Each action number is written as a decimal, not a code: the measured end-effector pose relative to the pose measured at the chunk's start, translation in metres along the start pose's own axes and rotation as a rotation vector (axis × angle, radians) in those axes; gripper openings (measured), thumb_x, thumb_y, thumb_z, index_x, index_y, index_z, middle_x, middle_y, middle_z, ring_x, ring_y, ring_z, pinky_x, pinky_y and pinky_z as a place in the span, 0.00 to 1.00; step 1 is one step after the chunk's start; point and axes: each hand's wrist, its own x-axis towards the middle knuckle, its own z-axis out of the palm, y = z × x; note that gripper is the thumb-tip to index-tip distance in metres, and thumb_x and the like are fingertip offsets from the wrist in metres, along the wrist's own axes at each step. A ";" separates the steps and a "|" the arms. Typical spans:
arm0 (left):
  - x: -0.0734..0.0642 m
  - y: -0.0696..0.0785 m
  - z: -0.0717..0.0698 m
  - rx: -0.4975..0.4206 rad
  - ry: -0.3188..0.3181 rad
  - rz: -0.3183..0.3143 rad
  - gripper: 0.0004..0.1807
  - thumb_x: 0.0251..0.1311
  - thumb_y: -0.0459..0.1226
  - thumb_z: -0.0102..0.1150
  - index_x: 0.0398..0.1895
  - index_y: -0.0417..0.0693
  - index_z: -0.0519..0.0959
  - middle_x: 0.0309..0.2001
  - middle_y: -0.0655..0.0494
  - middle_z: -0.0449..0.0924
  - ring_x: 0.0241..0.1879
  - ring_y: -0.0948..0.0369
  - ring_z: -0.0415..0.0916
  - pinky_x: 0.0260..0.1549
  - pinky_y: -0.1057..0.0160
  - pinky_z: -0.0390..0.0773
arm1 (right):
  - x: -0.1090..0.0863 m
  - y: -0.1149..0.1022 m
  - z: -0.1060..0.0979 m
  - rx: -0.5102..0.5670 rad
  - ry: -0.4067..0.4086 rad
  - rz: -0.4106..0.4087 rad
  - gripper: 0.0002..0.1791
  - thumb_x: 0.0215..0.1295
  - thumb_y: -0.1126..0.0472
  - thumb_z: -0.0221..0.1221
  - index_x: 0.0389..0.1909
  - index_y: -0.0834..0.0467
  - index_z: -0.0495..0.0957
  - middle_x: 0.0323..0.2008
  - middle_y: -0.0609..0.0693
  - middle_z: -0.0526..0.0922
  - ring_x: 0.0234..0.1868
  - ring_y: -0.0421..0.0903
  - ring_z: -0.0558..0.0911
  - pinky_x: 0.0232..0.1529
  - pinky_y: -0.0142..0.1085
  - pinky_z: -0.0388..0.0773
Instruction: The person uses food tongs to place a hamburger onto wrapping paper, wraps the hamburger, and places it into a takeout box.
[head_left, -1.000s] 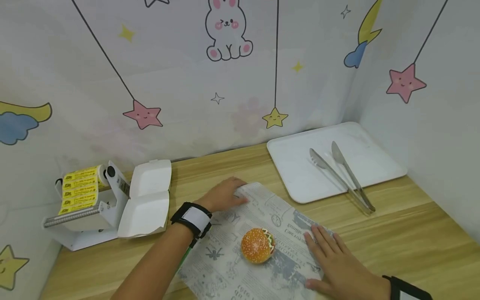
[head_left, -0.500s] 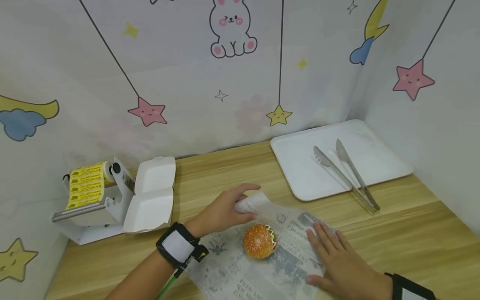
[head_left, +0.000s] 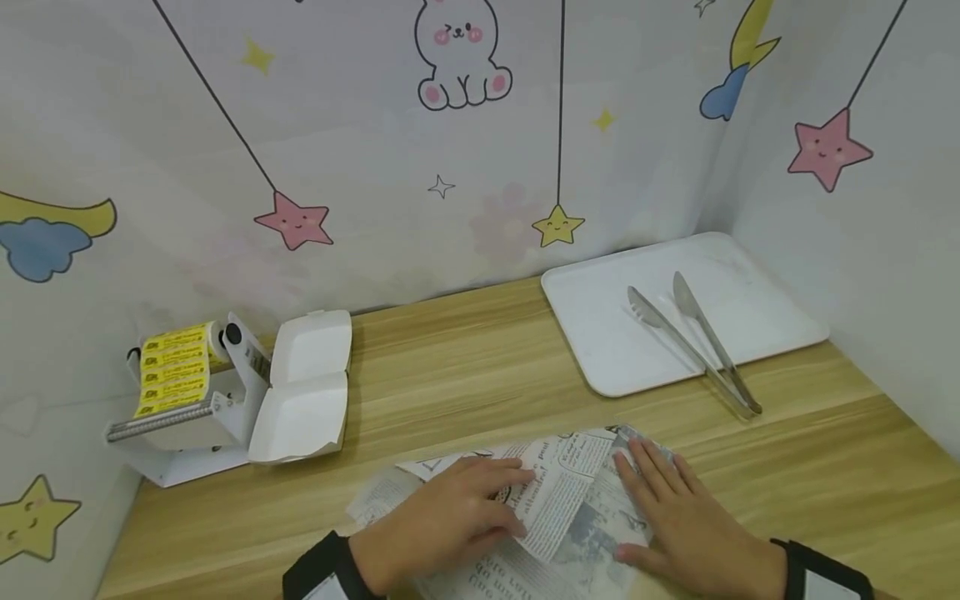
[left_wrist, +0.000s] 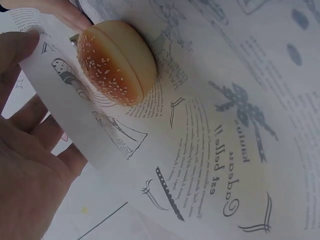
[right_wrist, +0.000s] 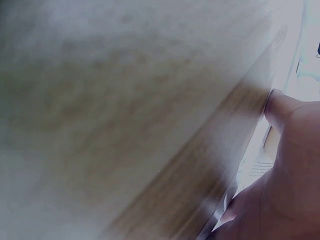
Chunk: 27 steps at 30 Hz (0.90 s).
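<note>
A sheet of newsprint-patterned wrapping paper (head_left: pixel 592 533) lies on the table with its far edge folded over toward me. My left hand (head_left: pixel 450 512) holds that folded part. In the left wrist view its thumb and fingers sit on either side of the paper edge, and a sesame-topped hamburger (left_wrist: pixel 117 62) rests on the sheet beyond them. From the head view the burger is hidden under the fold and the left hand. My right hand (head_left: pixel 675 508) lies flat on the paper's right side, fingers spread. The right wrist view shows part of this hand (right_wrist: pixel 280 175) close up.
At the back right is a white tray (head_left: pixel 600 333) with metal tongs (head_left: pixel 701 342) leaning over its front edge. An opened white takeaway box (head_left: pixel 300 417) stands at the left, beside a dispenser (head_left: pixel 176 433) with a roll of yellow labels (head_left: pixel 176 367). A patterned wall borders the table.
My left hand has lifted the paper's far edge and brought it toward me over the burger, which is now covered in the head view. The right hand has stayed on the paper.
</note>
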 end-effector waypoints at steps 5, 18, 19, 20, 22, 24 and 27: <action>-0.005 0.004 0.004 -0.025 -0.058 -0.018 0.12 0.65 0.54 0.65 0.39 0.61 0.89 0.66 0.60 0.77 0.70 0.58 0.68 0.67 0.49 0.69 | -0.001 0.003 0.003 -0.057 0.057 -0.041 0.57 0.65 0.26 0.53 0.79 0.66 0.52 0.78 0.69 0.48 0.79 0.64 0.49 0.77 0.51 0.25; 0.023 -0.007 0.018 0.032 0.087 -0.181 0.18 0.62 0.41 0.72 0.54 0.55 0.81 0.51 0.61 0.76 0.51 0.65 0.73 0.53 0.63 0.76 | 0.000 0.003 0.004 -0.018 0.046 -0.020 0.57 0.64 0.26 0.54 0.78 0.65 0.53 0.78 0.69 0.48 0.78 0.67 0.50 0.77 0.58 0.36; 0.023 -0.007 0.018 0.040 0.083 -0.192 0.19 0.61 0.42 0.73 0.54 0.55 0.80 0.53 0.60 0.75 0.52 0.63 0.72 0.54 0.62 0.76 | 0.001 0.002 0.002 0.003 0.038 -0.014 0.58 0.64 0.26 0.55 0.78 0.66 0.53 0.78 0.69 0.47 0.78 0.67 0.50 0.76 0.59 0.37; 0.023 -0.007 0.018 0.056 0.081 -0.201 0.20 0.60 0.44 0.73 0.54 0.55 0.80 0.55 0.59 0.75 0.55 0.62 0.73 0.55 0.60 0.75 | 0.001 0.001 0.001 0.027 0.035 -0.010 0.58 0.63 0.27 0.56 0.78 0.66 0.53 0.78 0.69 0.47 0.78 0.68 0.49 0.77 0.58 0.35; 0.023 -0.007 0.017 0.084 0.069 -0.218 0.20 0.61 0.46 0.72 0.54 0.55 0.81 0.58 0.57 0.76 0.59 0.60 0.73 0.59 0.56 0.75 | 0.003 0.000 -0.003 0.065 0.033 -0.007 0.58 0.62 0.28 0.58 0.78 0.66 0.54 0.78 0.69 0.47 0.78 0.68 0.49 0.76 0.61 0.37; 0.021 -0.006 0.017 0.106 0.051 -0.228 0.19 0.62 0.47 0.71 0.54 0.55 0.83 0.60 0.56 0.77 0.62 0.59 0.73 0.60 0.55 0.75 | 0.004 -0.001 -0.009 0.081 0.026 -0.005 0.58 0.61 0.28 0.59 0.78 0.65 0.55 0.78 0.68 0.48 0.78 0.68 0.49 0.74 0.65 0.41; 0.019 -0.006 0.017 0.114 0.026 -0.241 0.19 0.64 0.47 0.69 0.56 0.54 0.83 0.61 0.55 0.77 0.63 0.59 0.73 0.61 0.54 0.74 | 0.006 -0.004 -0.016 0.055 0.011 -0.018 0.55 0.61 0.27 0.58 0.76 0.63 0.61 0.78 0.67 0.53 0.77 0.67 0.51 0.70 0.70 0.49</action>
